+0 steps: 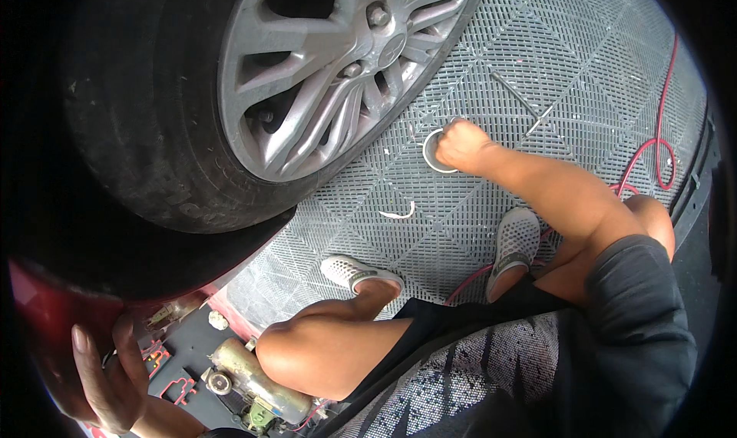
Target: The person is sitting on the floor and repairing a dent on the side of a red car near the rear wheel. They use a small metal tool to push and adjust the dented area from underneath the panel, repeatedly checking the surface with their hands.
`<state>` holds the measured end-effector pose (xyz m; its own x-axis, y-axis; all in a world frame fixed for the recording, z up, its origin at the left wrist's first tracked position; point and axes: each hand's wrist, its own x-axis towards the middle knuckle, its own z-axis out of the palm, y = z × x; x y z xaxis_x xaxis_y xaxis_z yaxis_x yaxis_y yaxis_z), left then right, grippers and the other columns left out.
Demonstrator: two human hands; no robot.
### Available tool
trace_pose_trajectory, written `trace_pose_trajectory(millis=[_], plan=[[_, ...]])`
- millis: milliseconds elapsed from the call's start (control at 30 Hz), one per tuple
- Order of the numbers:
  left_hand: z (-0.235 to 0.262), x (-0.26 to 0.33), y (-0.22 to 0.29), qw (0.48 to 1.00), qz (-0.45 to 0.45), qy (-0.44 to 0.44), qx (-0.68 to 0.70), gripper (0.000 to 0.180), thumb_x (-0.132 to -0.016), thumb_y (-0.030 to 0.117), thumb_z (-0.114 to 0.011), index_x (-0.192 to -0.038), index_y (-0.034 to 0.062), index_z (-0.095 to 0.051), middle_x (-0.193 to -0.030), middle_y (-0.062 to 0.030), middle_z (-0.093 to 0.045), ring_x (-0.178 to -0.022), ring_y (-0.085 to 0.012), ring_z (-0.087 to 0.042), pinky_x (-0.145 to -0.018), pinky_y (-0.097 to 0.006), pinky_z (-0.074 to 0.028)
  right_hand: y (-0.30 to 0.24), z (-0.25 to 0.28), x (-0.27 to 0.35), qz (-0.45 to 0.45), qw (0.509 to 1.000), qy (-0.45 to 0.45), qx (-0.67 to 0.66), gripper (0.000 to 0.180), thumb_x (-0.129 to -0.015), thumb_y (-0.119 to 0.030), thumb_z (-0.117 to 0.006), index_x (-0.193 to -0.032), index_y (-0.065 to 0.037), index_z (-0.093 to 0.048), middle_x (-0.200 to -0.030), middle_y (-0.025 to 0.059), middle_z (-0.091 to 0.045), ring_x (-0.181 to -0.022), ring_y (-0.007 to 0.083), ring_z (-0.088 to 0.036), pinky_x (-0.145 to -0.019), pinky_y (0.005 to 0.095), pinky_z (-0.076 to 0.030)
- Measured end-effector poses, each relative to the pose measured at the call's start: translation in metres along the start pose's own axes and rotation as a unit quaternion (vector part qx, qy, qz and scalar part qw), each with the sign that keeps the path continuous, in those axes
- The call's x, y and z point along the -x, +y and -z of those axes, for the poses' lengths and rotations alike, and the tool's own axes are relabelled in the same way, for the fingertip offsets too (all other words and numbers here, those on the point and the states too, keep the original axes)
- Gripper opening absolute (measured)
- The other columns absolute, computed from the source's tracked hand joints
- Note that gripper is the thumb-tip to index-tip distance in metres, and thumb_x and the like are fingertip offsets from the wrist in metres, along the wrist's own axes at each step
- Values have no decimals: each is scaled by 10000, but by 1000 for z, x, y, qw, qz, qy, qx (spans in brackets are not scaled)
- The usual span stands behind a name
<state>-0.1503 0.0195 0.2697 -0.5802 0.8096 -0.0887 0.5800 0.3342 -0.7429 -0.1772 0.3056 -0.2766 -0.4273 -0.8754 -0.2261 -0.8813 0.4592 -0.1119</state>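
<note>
My right hand (pixel 463 144) reaches forward to the grey grid floor and closes on a white ring-shaped roll of tape (pixel 431 154) lying just beside the car wheel. My left hand (pixel 107 376) rests at the lower left against the red car body (pixel 34 315), fingers spread over its edge, holding nothing. A car wheel with a black tyre (pixel 130 123) and a silver alloy rim (pixel 330 69) fills the upper left. I am crouching, with both knees and grey mesh shoes in view.
A thin metal cross wrench (pixel 522 104) lies on the grid floor (pixel 583 62) beyond my right hand. A red hose (pixel 660 142) snakes along the right. A white torn strip (pixel 399 213) lies near my feet. A small metal cylinder device (pixel 246 376) sits at the bottom left.
</note>
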Motion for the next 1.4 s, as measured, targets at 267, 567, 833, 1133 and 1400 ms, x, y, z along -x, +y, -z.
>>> trace_pose_trajectory(millis=[267,567,833,1133,1400], plan=[[4,-2,0,1000,12,2,2,513,-900,384,-834,-1336,156,-687,-1463,-265,-601,-1329,-521,-559,-1096,-601,-459,-22,13,-21,-39,995,-88,-19,151,-926,-193,-664,-887,-176,-809,-918,-12,-801,-885,182,-761,-752,365,-543],[3,-20,15,998,42,36,-15,360,-851,408,-835,-1163,236,-780,-1425,-191,-658,-1348,-524,-547,-1143,-630,-386,-3,61,11,-93,977,-101,-160,103,-833,-106,-712,-901,-101,-789,-941,94,-794,-930,273,-773,-807,422,-586],[19,-25,70,938,180,168,244,387,-736,200,-927,-1089,158,-775,-1216,-112,-738,-1184,-371,-660,-1030,-507,-512,-24,180,78,-197,567,105,-793,203,-999,-137,-717,-1125,22,-711,-954,115,-773,-887,173,-734,-764,314,-586],[-27,-55,195,563,477,114,665,368,-777,41,-892,-1124,-12,-782,-1050,-147,-767,-966,-236,-742,-868,-327,-571,-75,253,80,-57,306,191,-931,179,-1017,-75,-696,-1179,-8,-730,-1013,72,-731,-911,140,-682,-773,279,-552],[-30,-34,202,576,493,78,647,215,-818,-3,-851,-1030,0,-813,-987,-142,-783,-913,-224,-749,-825,-324,-587,-85,268,54,-49,471,209,-855,181,-972,-71,-754,-1100,56,-744,-940,83,-764,-829,116,-695,-746,252,-569]])
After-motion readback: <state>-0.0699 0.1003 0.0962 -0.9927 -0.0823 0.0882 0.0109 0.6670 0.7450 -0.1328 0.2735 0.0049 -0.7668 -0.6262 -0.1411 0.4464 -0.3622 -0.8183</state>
